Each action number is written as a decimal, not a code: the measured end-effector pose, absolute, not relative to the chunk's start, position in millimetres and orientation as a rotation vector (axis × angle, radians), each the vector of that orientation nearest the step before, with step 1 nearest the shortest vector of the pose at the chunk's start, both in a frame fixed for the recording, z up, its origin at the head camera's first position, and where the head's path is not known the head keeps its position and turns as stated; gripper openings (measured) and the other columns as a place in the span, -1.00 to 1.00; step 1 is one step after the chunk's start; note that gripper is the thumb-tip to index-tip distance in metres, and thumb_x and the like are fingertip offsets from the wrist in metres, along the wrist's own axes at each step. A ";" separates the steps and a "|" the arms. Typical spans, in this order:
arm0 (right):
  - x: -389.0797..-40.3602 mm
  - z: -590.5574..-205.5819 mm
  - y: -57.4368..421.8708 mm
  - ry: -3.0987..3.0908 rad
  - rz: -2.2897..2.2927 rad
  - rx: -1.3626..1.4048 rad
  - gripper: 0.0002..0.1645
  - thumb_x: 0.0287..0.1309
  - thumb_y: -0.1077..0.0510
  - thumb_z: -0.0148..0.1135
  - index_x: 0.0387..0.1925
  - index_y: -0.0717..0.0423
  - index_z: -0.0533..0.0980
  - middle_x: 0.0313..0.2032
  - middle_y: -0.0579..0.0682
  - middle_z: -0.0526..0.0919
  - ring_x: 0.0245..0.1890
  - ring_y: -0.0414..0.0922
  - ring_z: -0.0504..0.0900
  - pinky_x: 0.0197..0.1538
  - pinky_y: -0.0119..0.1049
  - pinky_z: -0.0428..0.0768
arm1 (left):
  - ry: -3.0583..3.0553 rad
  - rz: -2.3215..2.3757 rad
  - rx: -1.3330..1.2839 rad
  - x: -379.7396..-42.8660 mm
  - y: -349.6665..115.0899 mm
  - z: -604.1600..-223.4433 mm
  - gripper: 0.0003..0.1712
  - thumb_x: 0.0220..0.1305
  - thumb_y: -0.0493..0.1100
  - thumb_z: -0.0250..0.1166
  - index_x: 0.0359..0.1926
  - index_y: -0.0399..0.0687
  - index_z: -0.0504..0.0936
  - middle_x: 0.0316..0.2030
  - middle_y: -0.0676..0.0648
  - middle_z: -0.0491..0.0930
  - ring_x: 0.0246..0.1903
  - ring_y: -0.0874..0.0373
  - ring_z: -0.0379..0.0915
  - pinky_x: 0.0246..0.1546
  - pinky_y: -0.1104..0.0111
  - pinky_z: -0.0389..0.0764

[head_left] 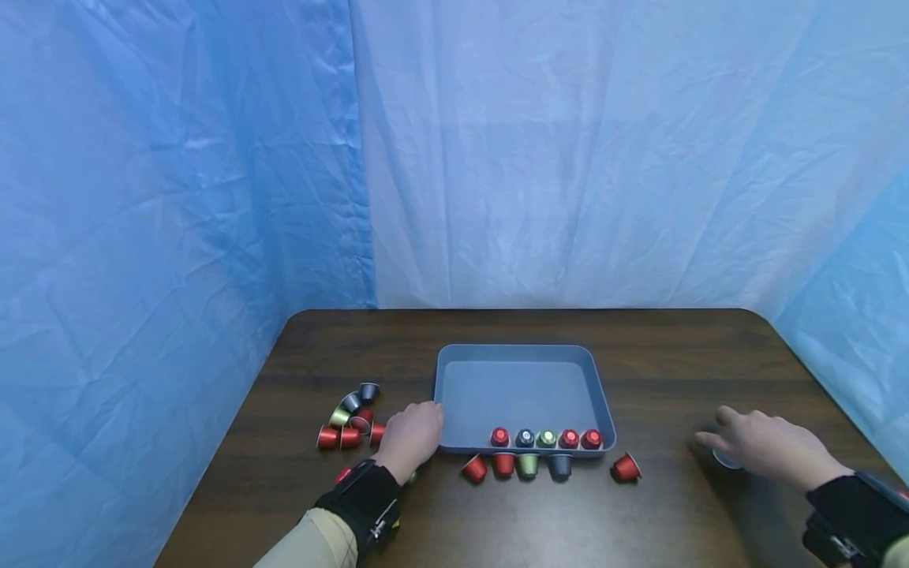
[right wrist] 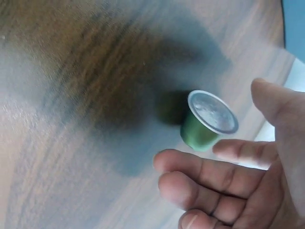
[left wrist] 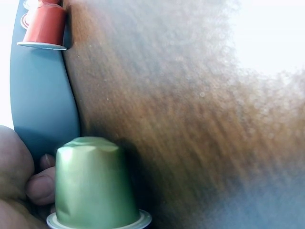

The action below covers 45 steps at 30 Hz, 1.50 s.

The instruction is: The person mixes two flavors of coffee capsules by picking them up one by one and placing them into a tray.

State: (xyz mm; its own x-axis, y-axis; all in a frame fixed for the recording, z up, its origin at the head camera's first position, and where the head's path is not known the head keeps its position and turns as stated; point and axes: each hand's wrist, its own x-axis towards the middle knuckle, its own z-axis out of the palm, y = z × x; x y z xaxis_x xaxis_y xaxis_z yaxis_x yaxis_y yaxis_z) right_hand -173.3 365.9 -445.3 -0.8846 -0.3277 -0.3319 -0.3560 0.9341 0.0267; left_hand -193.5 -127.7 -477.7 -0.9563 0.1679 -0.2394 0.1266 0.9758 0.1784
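Note:
My left hand (head_left: pixel 410 435) grips the left rim of the blue-grey tray (head_left: pixel 511 386) near its front corner. Close by that hand, a green coffee capsule (left wrist: pixel 93 183) stands on its rim in the left wrist view, mostly hidden by the wrist in the head view. Off to the right, my right hand (head_left: pixel 770 447) reaches over the table with fingers loosely bent and thumb spread. Between them and beside the fingertips is another green coffee capsule (right wrist: pixel 200 129), tilted, its foil lid facing up; the fingers are not closed round it.
Along the tray's front inside edge sit several capsules (head_left: pixel 546 439) in red, green and dark blue. Just outside that edge are more, including a green capsule (head_left: pixel 528 465). A red capsule (head_left: pixel 626 468) lies farther right. Left of the tray lies a loose cluster with a red capsule (head_left: pixel 328 438).

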 end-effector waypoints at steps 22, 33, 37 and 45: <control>-176.5 -458.9 355.3 2.745 -0.153 -0.168 -0.56 0.50 -0.14 0.08 -0.27 0.16 0.40 -0.56 -0.03 0.43 -0.57 -0.13 0.46 -0.46 -0.16 0.37 | 2.878 0.211 0.256 -193.0 -128.4 -479.2 -0.88 0.45 -0.16 0.28 -0.15 -0.13 0.65 -0.43 -0.04 0.51 -0.40 0.08 0.50 -0.28 0.15 0.65; -175.8 -460.9 351.4 2.779 -0.129 -0.158 -0.74 0.39 0.08 0.19 -0.34 0.10 0.35 -0.59 -0.03 0.39 -0.60 -0.11 0.38 -0.50 -0.18 0.30 | 2.880 0.197 0.258 -193.4 -128.0 -478.1 -0.88 0.44 -0.17 0.28 -0.15 -0.13 0.65 -0.42 -0.05 0.52 -0.39 0.07 0.51 -0.27 0.14 0.65; -176.1 -460.0 350.1 2.763 -0.136 -0.137 -0.78 0.37 0.10 0.20 -0.28 0.14 0.37 -0.56 -0.03 0.40 -0.58 -0.10 0.40 -0.49 -0.17 0.34 | 2.879 0.190 0.256 -193.7 -127.8 -478.1 -0.88 0.45 -0.16 0.28 -0.15 -0.13 0.65 -0.42 -0.04 0.52 -0.39 0.07 0.50 -0.27 0.14 0.65; -175.8 -456.2 345.2 2.805 -0.137 -0.173 -0.75 0.34 0.12 0.23 -0.22 0.18 0.36 -0.56 -0.04 0.41 -0.60 -0.12 0.39 -0.52 -0.19 0.32 | 2.879 0.185 0.269 -193.2 -128.4 -477.5 -0.88 0.43 -0.16 0.30 -0.14 -0.13 0.65 -0.43 -0.04 0.51 -0.40 0.08 0.49 -0.29 0.16 0.64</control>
